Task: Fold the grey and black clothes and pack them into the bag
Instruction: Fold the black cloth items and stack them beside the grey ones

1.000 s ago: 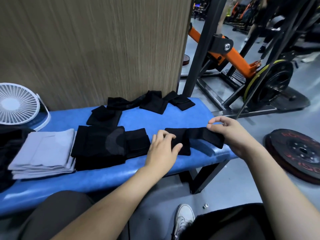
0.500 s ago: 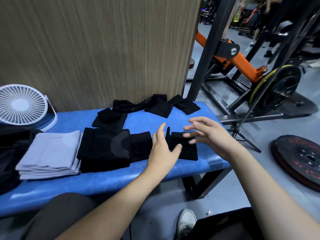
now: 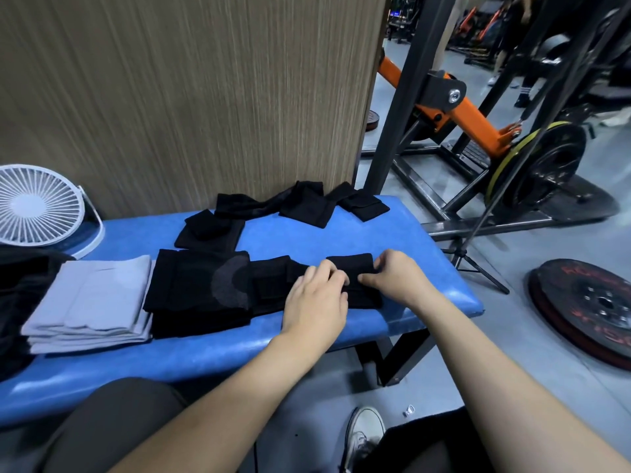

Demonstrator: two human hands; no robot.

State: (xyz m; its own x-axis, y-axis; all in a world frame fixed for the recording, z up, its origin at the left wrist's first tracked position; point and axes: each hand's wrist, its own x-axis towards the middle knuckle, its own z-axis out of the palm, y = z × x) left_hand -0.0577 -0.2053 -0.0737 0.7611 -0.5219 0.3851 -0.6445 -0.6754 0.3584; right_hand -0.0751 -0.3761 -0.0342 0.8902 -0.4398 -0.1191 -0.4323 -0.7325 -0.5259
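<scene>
A small black cloth [image 3: 351, 268], folded into a short band, lies on the blue bench [image 3: 426, 268] near its right end. My left hand [image 3: 316, 303] rests on its left part with fingers curled onto the fabric. My right hand [image 3: 396, 279] pinches its right edge. To the left sits a folded black stack [image 3: 198, 291] with a grey curved patch, and a folded grey pile [image 3: 90, 302] beside it. More black pieces [image 3: 300, 204] lie along the back by the wall. A dark bag-like mass [image 3: 20, 295] shows at the far left edge.
A white desk fan [image 3: 37, 206] stands at the back left of the bench. A wood-grain wall panel [image 3: 191, 97] rises behind. To the right are a black and orange gym frame [image 3: 461, 107] and a weight plate [image 3: 594, 302] on the floor.
The long black strip has been folded over on itself into a short band. My right hand came in from the bench's right end toward the left hand; both now sit on the folded piece.
</scene>
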